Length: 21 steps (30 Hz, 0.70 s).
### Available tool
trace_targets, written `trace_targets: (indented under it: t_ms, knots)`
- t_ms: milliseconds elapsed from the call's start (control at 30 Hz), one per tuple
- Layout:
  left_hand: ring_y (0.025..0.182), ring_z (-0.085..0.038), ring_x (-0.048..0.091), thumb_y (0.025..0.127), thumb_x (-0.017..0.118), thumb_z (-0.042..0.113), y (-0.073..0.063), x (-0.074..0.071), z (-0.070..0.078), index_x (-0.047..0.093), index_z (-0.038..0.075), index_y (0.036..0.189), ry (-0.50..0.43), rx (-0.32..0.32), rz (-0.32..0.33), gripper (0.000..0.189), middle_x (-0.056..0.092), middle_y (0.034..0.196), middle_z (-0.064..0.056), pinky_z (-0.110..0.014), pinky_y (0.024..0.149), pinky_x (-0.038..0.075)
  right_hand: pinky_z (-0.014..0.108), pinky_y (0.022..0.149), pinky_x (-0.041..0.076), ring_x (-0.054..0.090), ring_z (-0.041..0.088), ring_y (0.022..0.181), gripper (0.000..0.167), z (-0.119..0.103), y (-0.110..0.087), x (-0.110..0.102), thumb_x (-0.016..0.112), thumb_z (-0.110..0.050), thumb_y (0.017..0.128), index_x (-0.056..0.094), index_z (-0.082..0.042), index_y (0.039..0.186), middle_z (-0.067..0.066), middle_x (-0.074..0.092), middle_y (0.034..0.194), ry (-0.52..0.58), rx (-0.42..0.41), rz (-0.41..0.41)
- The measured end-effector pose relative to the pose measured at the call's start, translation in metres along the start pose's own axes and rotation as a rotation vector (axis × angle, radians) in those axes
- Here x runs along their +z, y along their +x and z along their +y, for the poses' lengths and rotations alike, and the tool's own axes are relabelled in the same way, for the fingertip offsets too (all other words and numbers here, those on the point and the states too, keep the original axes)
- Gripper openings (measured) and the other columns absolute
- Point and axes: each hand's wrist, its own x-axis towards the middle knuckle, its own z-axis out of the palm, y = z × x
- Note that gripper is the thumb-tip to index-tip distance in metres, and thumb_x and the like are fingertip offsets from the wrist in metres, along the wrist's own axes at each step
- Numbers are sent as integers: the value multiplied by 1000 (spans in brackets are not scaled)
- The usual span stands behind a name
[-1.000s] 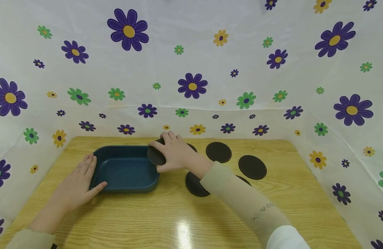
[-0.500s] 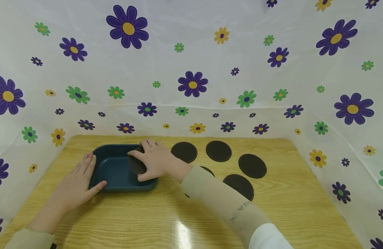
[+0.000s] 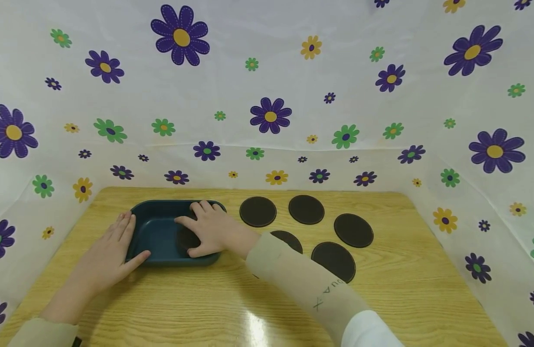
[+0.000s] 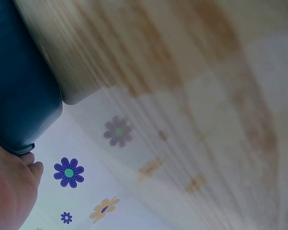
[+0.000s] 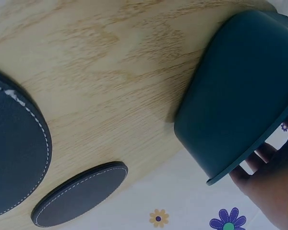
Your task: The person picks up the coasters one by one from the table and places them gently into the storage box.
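A dark blue rectangular tub [image 3: 156,236] with rounded corners stands at the left of the table. My right hand [image 3: 212,230] reaches into its right half and grips a round black coaster [image 3: 186,242] by the edges, partly hidden under the fingers. Low in the tub, the coaster lies close over the floor. My left hand [image 3: 108,255] rests along the tub's left end, fingers straight and the thumb out by the front rim. From the right wrist, the tub's outer wall [image 5: 235,96] shows, with fingers behind its rim.
Several more black coasters lie apart on the wooden table [image 3: 197,303] right of the tub, such as one at the back [image 3: 258,211] and one nearer the front [image 3: 333,261]. My right forearm partly covers another coaster [image 3: 288,240]. Flowered cloth [image 3: 232,96] surrounds the table.
My right hand has carried the coaster leftward from over the tub's right rim and lowered it inside. The left hand has stayed at the tub's left end.
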Motion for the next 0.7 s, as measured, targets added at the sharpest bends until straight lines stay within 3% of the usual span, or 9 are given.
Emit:
trace_targets:
  t_ms: [167,400,700]
  knots:
    - [163,-50,14,104,60,56,1,1,1,15,-14,164,-1,-3,0,103,15,172,-36,-43,136,-7,42,119,45,41,25,148,83,2,-2,1,57,-71,96,30,-38,167,8,38,165,-1,1,16]
    - [164,-48,12,104,59,55,0,1,1,14,-13,164,0,0,10,102,15,173,-36,-34,133,-14,45,125,41,39,28,152,80,12,-10,-6,59,-67,98,31,-34,167,10,34,167,40,-7,14]
    - [164,-48,13,104,60,55,0,1,1,15,-13,164,8,8,26,102,16,172,-36,-29,131,-16,48,127,38,36,31,155,80,42,-26,-14,59,-64,99,31,-31,167,13,32,168,61,41,22]
